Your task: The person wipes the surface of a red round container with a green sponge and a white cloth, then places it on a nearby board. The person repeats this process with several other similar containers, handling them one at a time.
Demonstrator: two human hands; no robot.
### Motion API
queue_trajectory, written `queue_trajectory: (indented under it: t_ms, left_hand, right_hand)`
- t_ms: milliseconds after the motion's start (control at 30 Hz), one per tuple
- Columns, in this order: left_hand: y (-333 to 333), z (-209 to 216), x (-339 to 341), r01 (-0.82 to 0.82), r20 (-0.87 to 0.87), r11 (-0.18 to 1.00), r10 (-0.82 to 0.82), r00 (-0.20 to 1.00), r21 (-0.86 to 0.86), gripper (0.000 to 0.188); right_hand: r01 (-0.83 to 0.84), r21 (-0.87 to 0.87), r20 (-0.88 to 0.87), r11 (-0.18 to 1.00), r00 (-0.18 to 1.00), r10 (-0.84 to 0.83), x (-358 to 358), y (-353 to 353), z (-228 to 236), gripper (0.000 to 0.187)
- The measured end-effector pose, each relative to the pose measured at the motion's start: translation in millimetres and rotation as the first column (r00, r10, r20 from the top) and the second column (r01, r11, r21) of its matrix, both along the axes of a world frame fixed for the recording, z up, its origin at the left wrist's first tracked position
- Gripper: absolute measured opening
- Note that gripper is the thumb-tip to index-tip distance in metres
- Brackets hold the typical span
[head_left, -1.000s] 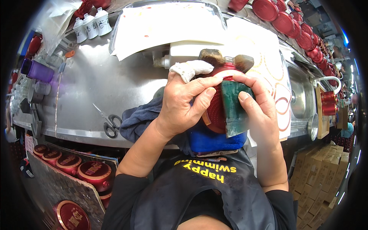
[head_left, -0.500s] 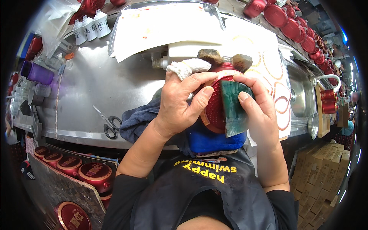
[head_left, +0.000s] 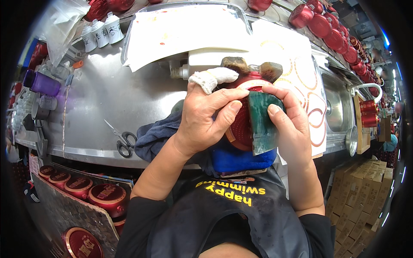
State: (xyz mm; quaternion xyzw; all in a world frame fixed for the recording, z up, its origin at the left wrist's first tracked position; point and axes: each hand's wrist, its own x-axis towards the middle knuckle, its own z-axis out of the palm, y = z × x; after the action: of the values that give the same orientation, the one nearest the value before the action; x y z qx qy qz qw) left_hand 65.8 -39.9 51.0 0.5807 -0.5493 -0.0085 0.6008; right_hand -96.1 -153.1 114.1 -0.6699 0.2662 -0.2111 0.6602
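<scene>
My left hand is wrapped round a round red jar, fingers curled across its face and a white cloth sleeve over the forefinger poking out on top. My right hand pinches a green scouring pad between thumb and fingers, pressed flat against the jar's right side. I hold the jar up in front of my chest, above the near edge of the steel counter, over a blue cloth. To do this well, I judge the left grip should stay firm while the pad works along the rim (the jar looks slick). Scissors lie near the counter's front edge, well to my left; white bottles stand at the far left corner.
</scene>
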Motion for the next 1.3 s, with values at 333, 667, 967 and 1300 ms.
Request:
queue_trajectory:
  t_ms: [333, 667, 967, 1300]
  left_hand:
    - [-2.1, -3.1, -0.8, -0.034, -0.02, 0.999, 0.034, 0.999, -0.004, 0.027]
    - [-1.7, -2.6, -0.9, -0.014, -0.007, 1.0, 0.015, 1.0, 0.011, 0.024]
    - [-1.5, -0.8, -1.5, -0.03, -0.105, 0.999, 0.032, 0.994, 0.024, 0.023]
    - [3.7, 6.4, 4.5, -0.115, 0.235, 0.993, 0.106, 0.966, 0.024, 0.029]
  right_hand:
    - [-0.021, -0.096, -0.029, 0.995, 0.999, 0.018, 2.0, -5.6, 2.3, 0.032]
    - [-0.053, -0.021, 0.013, 0.998, 0.998, 0.054, 1.3, -3.6, 1.6, 0.034]
    - [-0.027, 0.043, 0.024, 0.999, 0.999, 0.026, -8.4, -5.0, 4.0, 0.033]
    - [0.009, -0.237, -0.021, 0.971, 1.0, -0.014, -19.9, -22.6, 11.0, 0.032]
